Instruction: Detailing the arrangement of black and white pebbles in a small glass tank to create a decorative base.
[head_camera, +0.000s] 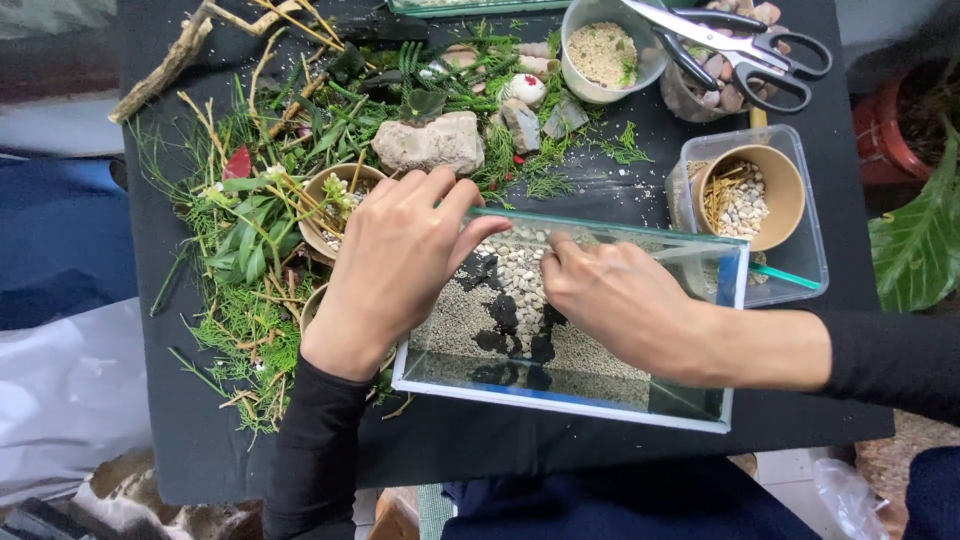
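A black table is covered with a big mess of green cuttings and twigs on the left side, and near the front edge sits a rectangular glass tank with a floor of fine gravel, dark patches and a strip of pale pebbles running down the middle. The person's left hand rests on the tank's left rim with fingers loosely curled, holding nothing. The right hand is down inside, fingers bunched narrow and pressing on the pebbles; scissors lie across a jar at the back.
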